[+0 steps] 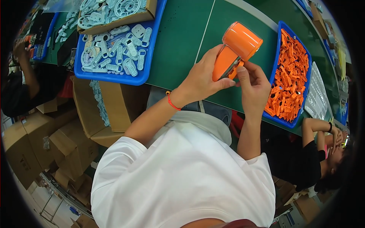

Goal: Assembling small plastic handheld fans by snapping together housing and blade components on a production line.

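Observation:
My left hand (205, 78) is closed round the handle of an orange handheld device (242, 40), its cylindrical head tilted up and away from me. Along the side of the handle runs a dark slot. At this slot the fingers of my right hand (255, 85) pinch a small orange plastic part (236, 71), partly covered by the fingertips. Right of my hands stands a blue tray (274, 57) heaped with small orange plastic parts (287, 81), several with black ovals on them.
A blue tray (146, 70) of pale blue plastic parts lies left on the green table (178, 45), a cardboard box (150, 11) of similar parts across it. Cardboard boxes (72, 146) stand on the floor left. A plastic-wrapped sheet (318, 93) and another person (304, 159) are right; one more person (32, 85) is far left.

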Action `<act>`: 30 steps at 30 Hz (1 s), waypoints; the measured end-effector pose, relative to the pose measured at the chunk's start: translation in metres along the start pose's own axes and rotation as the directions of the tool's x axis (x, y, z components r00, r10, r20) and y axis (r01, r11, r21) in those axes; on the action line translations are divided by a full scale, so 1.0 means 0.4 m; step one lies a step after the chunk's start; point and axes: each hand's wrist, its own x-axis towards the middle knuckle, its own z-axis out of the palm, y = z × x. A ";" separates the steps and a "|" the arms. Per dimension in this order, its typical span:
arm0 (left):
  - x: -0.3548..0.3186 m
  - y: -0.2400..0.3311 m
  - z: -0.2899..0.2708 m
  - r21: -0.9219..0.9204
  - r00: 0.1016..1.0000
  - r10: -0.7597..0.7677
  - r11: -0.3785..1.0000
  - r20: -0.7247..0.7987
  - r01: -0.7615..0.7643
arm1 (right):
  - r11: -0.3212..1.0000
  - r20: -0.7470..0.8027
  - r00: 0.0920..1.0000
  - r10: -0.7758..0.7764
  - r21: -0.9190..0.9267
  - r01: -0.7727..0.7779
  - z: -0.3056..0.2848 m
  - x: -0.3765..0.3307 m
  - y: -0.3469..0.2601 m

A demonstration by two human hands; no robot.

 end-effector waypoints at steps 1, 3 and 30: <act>0.001 0.001 0.000 -0.003 1.000 -0.030 1.000 0.008 0.030 | 1.000 -0.003 1.000 0.001 0.001 -0.001 -0.003 0.001 0.004; 0.003 0.001 0.002 0.007 1.000 -0.018 1.000 0.007 0.018 | 0.998 0.046 0.998 -0.042 0.056 0.040 -0.012 0.006 0.015; 0.023 0.024 -0.003 0.017 0.994 -0.061 0.998 0.088 0.060 | 0.873 0.387 0.921 0.026 0.440 -0.210 -0.024 0.068 0.107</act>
